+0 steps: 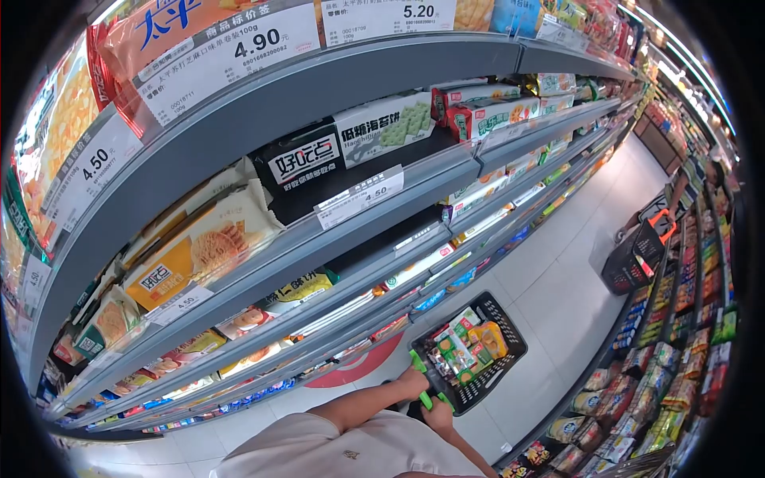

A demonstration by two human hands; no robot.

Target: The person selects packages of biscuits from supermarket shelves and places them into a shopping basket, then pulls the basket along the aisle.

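both hands low in frame, on green handle (422, 381) of black shopping basket (502, 358). left hand (413, 382) grips handle's upper end, fingers wrapped tight round it. right hand (439, 414) clamps lower end, fingers curled shut on bar. basket sits on pale tiled floor (558, 295), packed with green and yellow packets (466, 338). biscuit shelves (335, 239) run alongside at left. second basket (637, 259) stands well apart, further down aisle.

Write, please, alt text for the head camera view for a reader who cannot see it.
Both hands, left hand and right hand, grip the green handle of a black plastic shopping basket filled with colourful packets, on a pale tiled supermarket aisle floor. Grey metal shelves of biscuit packs with price tags curve overhead.
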